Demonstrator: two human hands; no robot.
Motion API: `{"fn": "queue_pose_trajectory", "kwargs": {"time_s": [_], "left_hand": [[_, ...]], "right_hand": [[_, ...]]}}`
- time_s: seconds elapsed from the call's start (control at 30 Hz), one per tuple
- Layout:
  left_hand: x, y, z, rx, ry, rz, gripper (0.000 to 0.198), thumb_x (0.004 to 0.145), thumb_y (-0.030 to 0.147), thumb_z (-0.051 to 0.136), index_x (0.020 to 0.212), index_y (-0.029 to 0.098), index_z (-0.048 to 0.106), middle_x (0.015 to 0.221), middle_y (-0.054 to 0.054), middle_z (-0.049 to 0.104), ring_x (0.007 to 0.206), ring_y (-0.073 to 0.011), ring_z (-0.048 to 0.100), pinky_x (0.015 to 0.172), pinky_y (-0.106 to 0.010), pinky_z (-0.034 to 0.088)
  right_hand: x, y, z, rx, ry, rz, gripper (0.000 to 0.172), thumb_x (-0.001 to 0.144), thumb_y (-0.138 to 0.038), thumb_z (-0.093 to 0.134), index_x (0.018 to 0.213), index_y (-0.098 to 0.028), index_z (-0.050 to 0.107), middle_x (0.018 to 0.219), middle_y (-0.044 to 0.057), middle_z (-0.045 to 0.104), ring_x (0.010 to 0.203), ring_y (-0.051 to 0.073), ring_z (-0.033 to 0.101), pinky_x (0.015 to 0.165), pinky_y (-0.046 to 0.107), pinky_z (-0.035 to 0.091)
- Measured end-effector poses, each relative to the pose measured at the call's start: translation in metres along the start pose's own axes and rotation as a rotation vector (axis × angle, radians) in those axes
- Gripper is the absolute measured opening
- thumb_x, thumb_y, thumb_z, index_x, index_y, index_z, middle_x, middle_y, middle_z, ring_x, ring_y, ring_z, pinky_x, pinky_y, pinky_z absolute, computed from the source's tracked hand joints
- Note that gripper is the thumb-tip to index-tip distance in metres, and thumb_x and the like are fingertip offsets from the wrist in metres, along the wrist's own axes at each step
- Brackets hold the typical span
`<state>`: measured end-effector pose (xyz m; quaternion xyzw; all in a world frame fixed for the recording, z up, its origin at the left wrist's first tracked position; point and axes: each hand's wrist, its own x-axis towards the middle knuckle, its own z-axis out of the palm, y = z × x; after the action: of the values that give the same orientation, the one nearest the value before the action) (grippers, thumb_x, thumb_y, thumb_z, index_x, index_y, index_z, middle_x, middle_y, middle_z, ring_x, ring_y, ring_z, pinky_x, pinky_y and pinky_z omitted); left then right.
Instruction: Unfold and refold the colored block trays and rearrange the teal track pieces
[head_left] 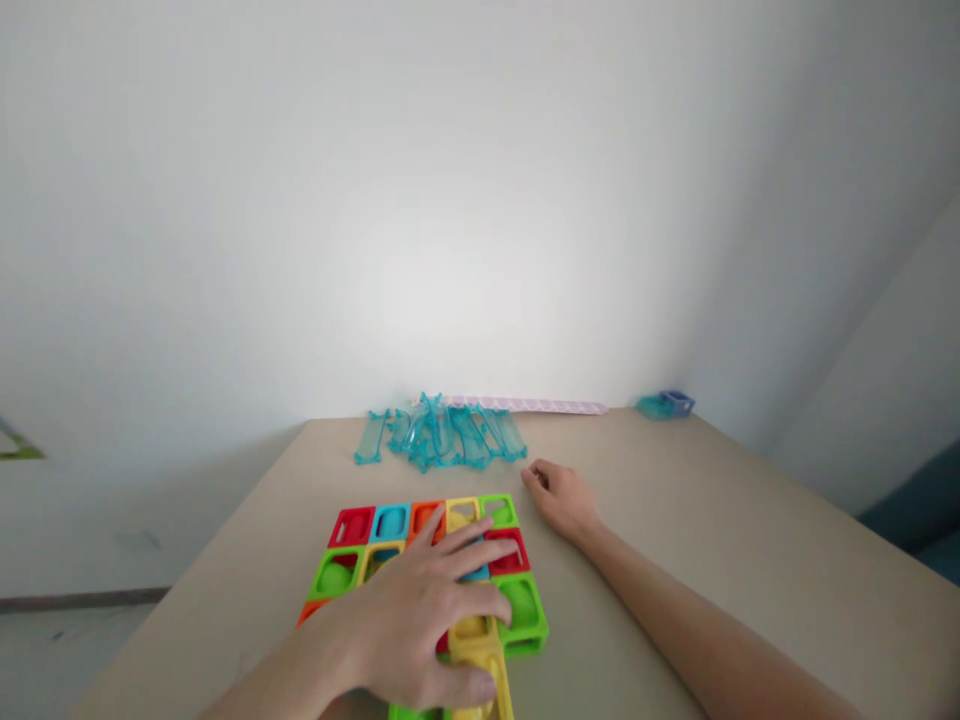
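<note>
My left hand [427, 610] lies palm down with its fingers spread across a grid of square plastic blocks [352, 525] in red, blue, orange, yellow and green. Each block is a frame with a rounded recess, and the hand covers much of the middle of the grid. A yellow block [484, 665] sticks out at the near side, by my left thumb. To the right of the grid, my right hand [562, 495] rests on the table with its fingers curled in, and nothing shows in them.
Several clear turquoise plastic pieces [450, 435] lie heaped behind the grid. A flat pale purple strip [555, 406] runs along the wall behind them. At the far right corner sit a small blue box-like piece [677, 402] and a turquoise item [654, 406]. The beige table [712, 520] meets white walls.
</note>
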<state>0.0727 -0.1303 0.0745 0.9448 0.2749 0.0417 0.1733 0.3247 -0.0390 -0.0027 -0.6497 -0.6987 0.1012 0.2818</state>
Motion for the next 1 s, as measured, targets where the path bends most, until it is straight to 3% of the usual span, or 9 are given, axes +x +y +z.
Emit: {"fn": "queue_pose_trajectory", "kwargs": {"time_s": [0.13, 0.27, 0.47, 0.7, 0.83, 1.0], "left_hand": [[-0.036, -0.005, -0.003, 0.039, 0.026, -0.151, 0.039, 0.082, 0.039, 0.062, 0.121, 0.040, 0.060, 0.154, 0.005, 0.029, 0.142, -0.0329, 0.024, 0.111, -0.060, 0.023], [-0.071, -0.017, 0.002, 0.110, 0.120, -0.362, 0.036, 0.090, 0.026, 0.048, 0.120, 0.041, 0.061, 0.153, 0.005, 0.031, 0.141, -0.0285, 0.027, 0.110, -0.055, 0.030], [-0.107, -0.059, 0.009, 0.200, 0.216, -0.516, 0.044, 0.088, 0.013, 0.039, 0.116, 0.035, 0.063, 0.150, 0.003, 0.038, 0.137, -0.0227, 0.036, 0.111, -0.049, 0.032], [-0.160, -0.112, 0.035, 0.412, 0.335, -0.698, 0.059, 0.073, 0.002, 0.039, 0.116, 0.034, 0.064, 0.146, 0.003, 0.044, 0.136, -0.0222, 0.038, 0.112, -0.047, 0.030], [-0.160, -0.145, 0.022, 0.430, 0.352, -0.803, 0.058, 0.070, 0.003, 0.038, 0.116, 0.027, 0.063, 0.144, -0.001, 0.047, 0.136, -0.0211, 0.039, 0.111, -0.045, 0.029], [-0.127, -0.190, -0.012, 0.346, 0.348, -0.832, 0.056, 0.070, 0.007, 0.037, 0.117, 0.023, 0.064, 0.143, -0.002, 0.049, 0.133, -0.0214, 0.042, 0.111, -0.040, 0.029]], "right_hand": [[0.000, -0.002, 0.000, -0.026, -0.011, -0.019, 0.034, 0.092, -0.041, 0.042, 0.077, -0.019, 0.064, 0.070, 0.003, 0.064, 0.064, 0.015, 0.054, 0.057, 0.026, 0.028], [0.002, 0.000, 0.001, -0.036, -0.015, -0.015, 0.032, 0.091, -0.039, 0.043, 0.076, -0.019, 0.064, 0.070, 0.004, 0.065, 0.065, 0.016, 0.055, 0.057, 0.026, 0.028], [0.005, 0.002, 0.003, -0.058, -0.011, -0.020, 0.032, 0.090, -0.038, 0.043, 0.074, -0.019, 0.063, 0.069, 0.004, 0.064, 0.063, 0.016, 0.054, 0.056, 0.026, 0.026], [0.006, 0.003, 0.005, -0.084, -0.010, -0.002, 0.030, 0.089, -0.035, 0.044, 0.073, -0.019, 0.063, 0.068, 0.004, 0.065, 0.063, 0.015, 0.054, 0.054, 0.025, 0.025], [0.006, 0.002, 0.005, -0.096, -0.009, 0.003, 0.031, 0.089, -0.036, 0.044, 0.071, -0.019, 0.062, 0.068, 0.004, 0.065, 0.063, 0.016, 0.055, 0.055, 0.026, 0.025], [0.005, 0.000, 0.003, -0.105, -0.010, -0.001, 0.031, 0.089, -0.035, 0.044, 0.071, -0.019, 0.063, 0.068, 0.005, 0.065, 0.064, 0.017, 0.055, 0.056, 0.026, 0.026]]}}
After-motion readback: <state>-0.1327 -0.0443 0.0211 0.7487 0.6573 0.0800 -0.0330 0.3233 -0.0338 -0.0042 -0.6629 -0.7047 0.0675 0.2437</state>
